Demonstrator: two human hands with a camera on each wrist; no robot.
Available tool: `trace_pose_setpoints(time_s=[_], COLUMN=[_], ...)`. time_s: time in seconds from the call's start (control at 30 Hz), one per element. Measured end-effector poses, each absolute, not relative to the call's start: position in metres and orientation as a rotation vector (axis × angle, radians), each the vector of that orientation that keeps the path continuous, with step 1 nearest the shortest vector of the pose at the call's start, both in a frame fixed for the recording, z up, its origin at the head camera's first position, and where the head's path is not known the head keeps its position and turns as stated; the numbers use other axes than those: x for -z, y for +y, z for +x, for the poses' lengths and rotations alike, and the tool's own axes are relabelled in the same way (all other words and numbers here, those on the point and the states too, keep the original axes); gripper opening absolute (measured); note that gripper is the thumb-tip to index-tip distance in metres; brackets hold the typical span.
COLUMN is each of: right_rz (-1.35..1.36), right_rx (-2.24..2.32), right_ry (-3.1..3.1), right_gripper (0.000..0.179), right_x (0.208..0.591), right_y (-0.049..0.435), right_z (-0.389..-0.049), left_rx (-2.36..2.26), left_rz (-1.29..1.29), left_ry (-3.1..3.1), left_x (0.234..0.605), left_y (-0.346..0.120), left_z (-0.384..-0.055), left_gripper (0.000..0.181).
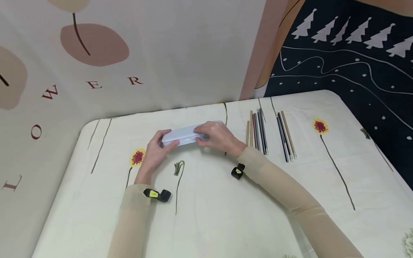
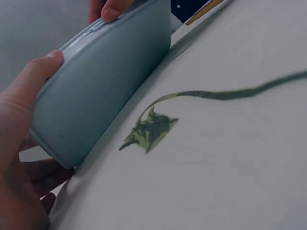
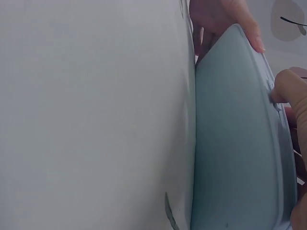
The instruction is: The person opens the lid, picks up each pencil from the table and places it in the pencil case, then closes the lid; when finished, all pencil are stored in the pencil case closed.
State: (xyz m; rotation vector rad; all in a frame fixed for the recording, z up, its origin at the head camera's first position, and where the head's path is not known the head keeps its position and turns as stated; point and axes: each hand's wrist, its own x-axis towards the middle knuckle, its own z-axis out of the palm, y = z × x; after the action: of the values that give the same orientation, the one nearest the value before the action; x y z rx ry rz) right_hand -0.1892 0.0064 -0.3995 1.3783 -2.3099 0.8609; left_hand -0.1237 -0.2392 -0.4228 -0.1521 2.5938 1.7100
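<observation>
The left hand [image 1: 156, 148] and the right hand [image 1: 217, 136] are both clamped on 1 pale blue-white case [image 1: 180, 134], which lies between them, in direct contact with each. The left hand grips the left end of the case: its thumb presses the near edge, and its other fingers reach round the end and the far side. The right hand holds the case farther right, its fingers over the lid and its thumb at the near edge, just beside the clasp [image 2: 98, 26]. Whether the lid is fully down under the right hand is hard to tell. A broad, smooth face of the case slopes below both thumbs, its lower edge at or close to the worktop [image 1: 206, 215].

To the right of the right hand, near its wrist, lies 1 group of pencils [image 1: 262, 130], roughly side by side; beyond it, farther right of that hand, lies the second group [image 1: 285, 136], with a gap between the 2. Neither group touches a hand.

A printed yellow-and-red flower [image 1: 137, 157] shows just left of the left hand, and a drooping green flower [image 1: 177, 168] is printed to its right, on the person's side of the case. Each wrist carries a black device, behind its hand
</observation>
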Motion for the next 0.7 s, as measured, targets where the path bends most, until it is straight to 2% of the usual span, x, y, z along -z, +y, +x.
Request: trace_pose_setpoints(time_s=[0.7], right_rz=[1.437], right_rx=[-0.861], right_ry=[-2.188], right_gripper=[0.015], right_x=[0.3992], right_y=[0.0066], right_z=[-0.1992], left_rx=[-1.803], left_rz=[-0.222], left_ry=[2.551], left_x=[0.4211], left_y=[-0.2344], left_z=[-0.1303], left_gripper=[0.057])
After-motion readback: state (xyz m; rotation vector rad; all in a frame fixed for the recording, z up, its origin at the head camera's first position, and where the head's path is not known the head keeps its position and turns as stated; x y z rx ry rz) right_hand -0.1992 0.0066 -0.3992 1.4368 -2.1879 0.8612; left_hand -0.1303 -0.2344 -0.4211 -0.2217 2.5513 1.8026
